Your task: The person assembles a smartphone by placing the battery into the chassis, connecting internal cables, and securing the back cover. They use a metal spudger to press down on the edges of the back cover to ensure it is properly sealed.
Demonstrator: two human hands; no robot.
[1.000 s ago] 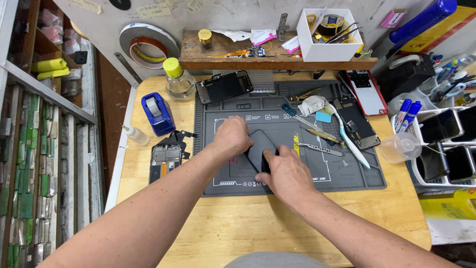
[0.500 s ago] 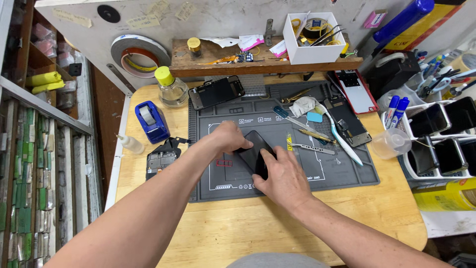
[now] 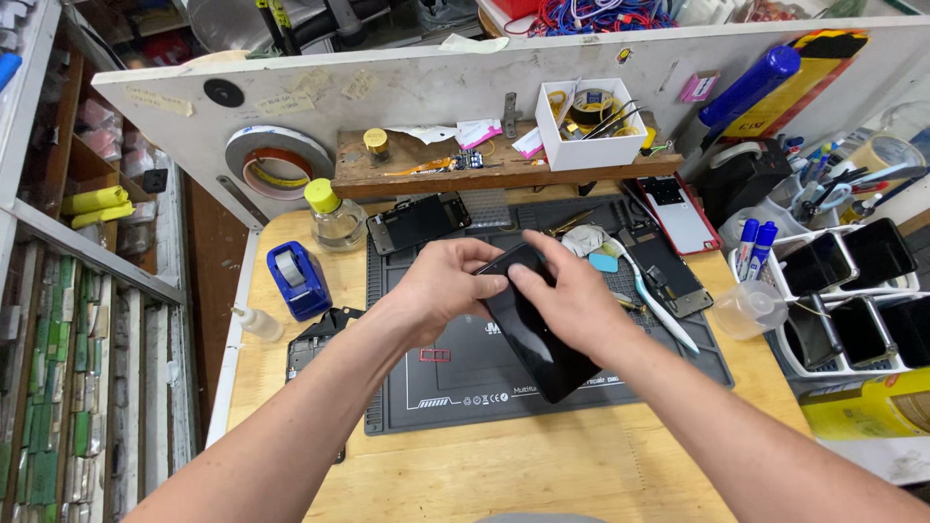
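Both my hands hold a black phone (image 3: 539,339) lifted and tilted above the dark grey repair mat (image 3: 455,373). My left hand (image 3: 441,291) grips its upper left edge with fingers curled over the top. My right hand (image 3: 572,300) lies across the phone's upper right part, thumb and fingers pressing on it. The phone's lower end sticks out below my right hand, glossy side up.
On the mat's far side lie phone parts (image 3: 418,221), a white toothbrush (image 3: 664,310), a blue pick (image 3: 604,261). A blue tape dispenser (image 3: 297,279) and capped bottle (image 3: 336,215) stand left. A red phone (image 3: 678,213), plastic cup (image 3: 746,308) and trays of phones (image 3: 852,291) sit right.
The phone has come up off the mat and now sits tilted between both hands, closer to the camera. The view has also shifted and come nearer to the bench.
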